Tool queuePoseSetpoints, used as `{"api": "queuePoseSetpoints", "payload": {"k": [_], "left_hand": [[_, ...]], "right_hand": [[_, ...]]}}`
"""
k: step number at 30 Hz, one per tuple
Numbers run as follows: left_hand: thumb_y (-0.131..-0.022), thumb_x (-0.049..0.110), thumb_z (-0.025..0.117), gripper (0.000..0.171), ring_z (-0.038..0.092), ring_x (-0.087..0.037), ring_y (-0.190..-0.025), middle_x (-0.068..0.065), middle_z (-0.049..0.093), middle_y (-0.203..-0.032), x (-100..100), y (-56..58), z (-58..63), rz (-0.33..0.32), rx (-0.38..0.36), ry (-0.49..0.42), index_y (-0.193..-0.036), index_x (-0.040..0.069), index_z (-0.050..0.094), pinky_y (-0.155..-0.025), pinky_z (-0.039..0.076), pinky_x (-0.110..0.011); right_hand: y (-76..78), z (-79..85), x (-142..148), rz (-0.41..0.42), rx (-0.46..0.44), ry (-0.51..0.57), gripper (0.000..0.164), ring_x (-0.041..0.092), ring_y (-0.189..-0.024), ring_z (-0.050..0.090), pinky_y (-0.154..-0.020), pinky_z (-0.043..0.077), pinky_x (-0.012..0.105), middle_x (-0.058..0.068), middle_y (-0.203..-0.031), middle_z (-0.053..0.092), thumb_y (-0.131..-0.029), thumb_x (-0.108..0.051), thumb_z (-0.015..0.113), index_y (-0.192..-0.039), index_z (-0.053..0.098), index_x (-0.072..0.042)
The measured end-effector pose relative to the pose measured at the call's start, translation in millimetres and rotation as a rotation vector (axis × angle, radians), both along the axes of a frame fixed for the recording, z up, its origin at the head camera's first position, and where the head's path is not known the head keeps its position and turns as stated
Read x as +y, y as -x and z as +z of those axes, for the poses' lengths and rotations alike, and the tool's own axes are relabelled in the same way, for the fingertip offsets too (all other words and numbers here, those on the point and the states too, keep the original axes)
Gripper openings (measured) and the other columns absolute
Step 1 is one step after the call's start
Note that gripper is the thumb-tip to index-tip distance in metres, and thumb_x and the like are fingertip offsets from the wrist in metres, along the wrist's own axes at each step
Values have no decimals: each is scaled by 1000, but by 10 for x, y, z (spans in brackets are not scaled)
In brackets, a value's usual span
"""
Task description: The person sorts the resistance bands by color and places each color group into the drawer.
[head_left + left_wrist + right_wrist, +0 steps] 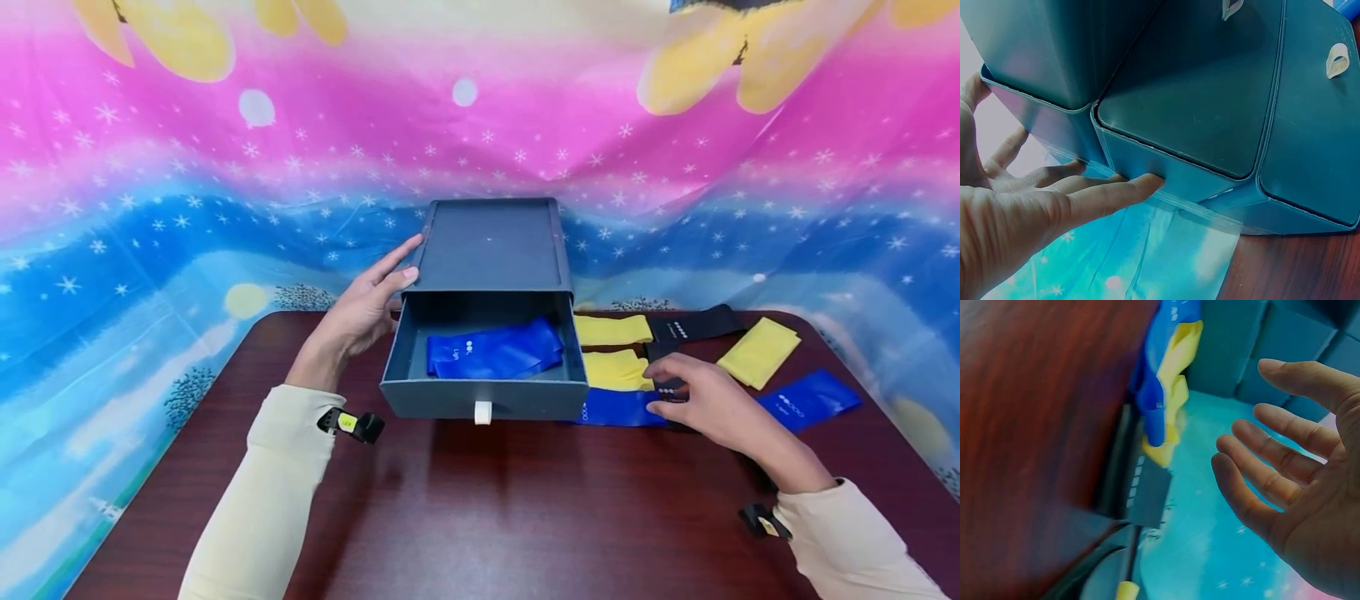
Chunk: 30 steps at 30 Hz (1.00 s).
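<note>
A dark grey drawer cabinet (pixel 491 246) stands at the back of the table, its top drawer (pixel 431 400) pulled out. Inside lies a folded blue resistance band (pixel 498 348) with white print. Against the cabinet's left side rests my left hand (pixel 360 304), fingers extended; in the left wrist view its fingertips (pixel 1147 182) touch the side wall. My right hand (pixel 712 400) hovers over bands right of the cabinet, and the right wrist view shows it holding nothing, fingers loosely bent. Near it are a yellow band (pixel 618 369), a blue band (pixel 618 407) and a black band (pixel 670 390).
Farther right lie a folded yellow band (pixel 759 353) and another blue band (pixel 813 400). Behind these are a yellow band (pixel 611 330) and a black band (pixel 701 325). Lower drawers (pixel 1191 81) with white loop pulls sit below the open one. A patterned cloth (pixel 315 175) hangs behind the table.
</note>
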State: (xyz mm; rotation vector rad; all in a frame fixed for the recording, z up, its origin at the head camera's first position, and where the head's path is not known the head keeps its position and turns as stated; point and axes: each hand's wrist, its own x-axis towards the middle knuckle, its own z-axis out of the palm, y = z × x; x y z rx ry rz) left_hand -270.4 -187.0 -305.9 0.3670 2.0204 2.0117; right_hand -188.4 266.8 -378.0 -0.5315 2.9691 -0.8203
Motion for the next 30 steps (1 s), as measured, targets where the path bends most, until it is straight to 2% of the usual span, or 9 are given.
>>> {"api": "queuePoseSetpoints", "payload": {"k": [12,19,25,30], "left_hand": [[-110,36,54,60,54,-51,-137,-12,34,-167,1,5,-12,-1,2,6,-163,49,29,-97,54,-65],[-110,35,53,59,53,-52,-137,-11,32,-168,4,-1,-10,2,2,3,-162,50,31,-98,53,-66],[-110,36,54,60,51,-52,-138,-11,31,-169,4,2,-7,5,4,-1,-163,49,30,-100,50,-70],[-110,37,54,60,51,-52,-139,-11,31,-169,0,7,-9,6,8,6,-163,49,29,-101,50,-70]], "right_hand": [[26,-249,76,17,-36,-4,41,44,-114,67,-91,58,59,18,-120,70,-88,-11,84,-125,69,-1],[44,-307,60,10,-46,-51,43,41,-113,66,-93,58,58,17,-122,69,-88,-11,84,-127,69,-2],[48,-319,25,16,-70,-117,54,46,-118,63,-95,56,60,24,-129,67,-86,-13,86,-133,66,1],[66,-335,-3,40,-56,-176,54,47,-120,61,-96,56,60,27,-131,65,-85,-12,87,-132,66,2]]}}
